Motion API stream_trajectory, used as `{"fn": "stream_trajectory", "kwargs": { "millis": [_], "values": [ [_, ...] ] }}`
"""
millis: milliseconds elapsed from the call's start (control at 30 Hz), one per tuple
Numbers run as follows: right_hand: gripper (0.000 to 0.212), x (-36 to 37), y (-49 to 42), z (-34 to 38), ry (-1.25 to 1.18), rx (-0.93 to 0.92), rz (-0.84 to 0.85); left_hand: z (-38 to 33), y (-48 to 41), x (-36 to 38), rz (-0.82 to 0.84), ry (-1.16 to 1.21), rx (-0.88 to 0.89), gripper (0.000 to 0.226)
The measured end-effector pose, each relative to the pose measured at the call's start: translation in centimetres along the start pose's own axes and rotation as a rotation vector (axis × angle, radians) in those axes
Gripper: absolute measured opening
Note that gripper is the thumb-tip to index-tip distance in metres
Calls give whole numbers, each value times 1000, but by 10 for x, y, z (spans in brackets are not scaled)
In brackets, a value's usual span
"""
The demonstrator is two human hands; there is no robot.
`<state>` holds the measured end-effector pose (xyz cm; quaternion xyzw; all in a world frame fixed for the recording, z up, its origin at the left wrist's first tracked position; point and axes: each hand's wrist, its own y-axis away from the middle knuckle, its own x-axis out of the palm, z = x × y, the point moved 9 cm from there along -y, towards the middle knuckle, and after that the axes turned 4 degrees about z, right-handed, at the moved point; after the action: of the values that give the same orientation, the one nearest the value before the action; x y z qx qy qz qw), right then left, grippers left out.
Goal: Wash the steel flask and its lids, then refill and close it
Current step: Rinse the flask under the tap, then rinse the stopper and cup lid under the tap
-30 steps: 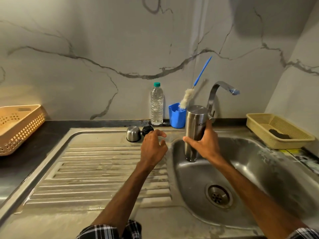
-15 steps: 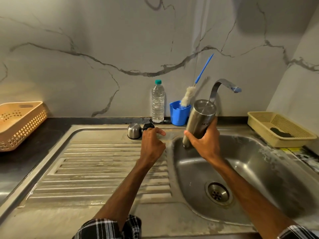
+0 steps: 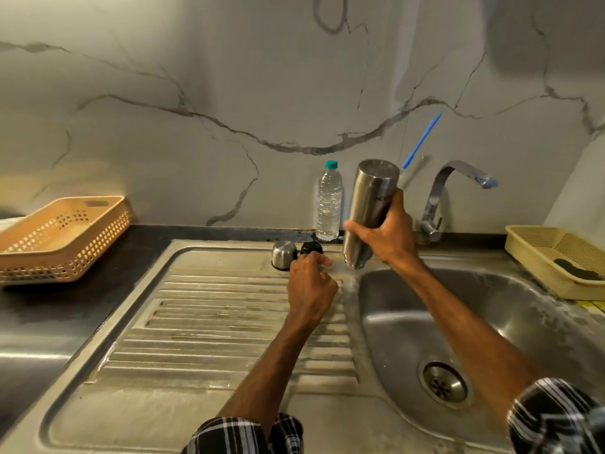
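My right hand [image 3: 389,234] grips the steel flask [image 3: 370,204] around its lower half. The flask is held upside down, mouth toward the left rim of the sink [image 3: 491,306], tilted a little, just above the drainboard edge. My left hand [image 3: 311,283] rests on the drainboard [image 3: 212,322] with fingers loosely curled and thumb pointing right; it holds nothing. Just beyond its knuckles sits the black inner lid [image 3: 311,247], and the steel cap [image 3: 284,253] stands to the left of that.
A clear water bottle [image 3: 329,204] stands at the wall behind the flask. A blue brush handle [image 3: 422,139] sticks up beside the tap [image 3: 458,178]. A beige basket [image 3: 65,234] sits at left, a yellow tray [image 3: 540,247] with a dark scrubber [image 3: 579,271] at right.
My right hand has lifted the inverted flask up and to the left, from over the basin to the sink's left rim. My left hand has barely shifted, staying by the black lid.
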<state>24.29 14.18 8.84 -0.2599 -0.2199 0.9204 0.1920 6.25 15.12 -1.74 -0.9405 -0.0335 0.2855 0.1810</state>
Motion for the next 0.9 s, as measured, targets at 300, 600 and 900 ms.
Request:
{"fn": "stream_trajectory", "kwargs": {
  "millis": [300, 600, 900],
  "values": [
    [87, 60, -36, -15, 62, 74, 92, 7, 3, -9, -73, -38, -61, 28],
    [89, 71, -41, -25, 102, 94, 97, 17, 2, -8, -38, -48, -98, 27],
    [90, 71, -38, -31, 140, 143, 153, 17, -1, -14, -79, -80, -76, 27]
  ]
}}
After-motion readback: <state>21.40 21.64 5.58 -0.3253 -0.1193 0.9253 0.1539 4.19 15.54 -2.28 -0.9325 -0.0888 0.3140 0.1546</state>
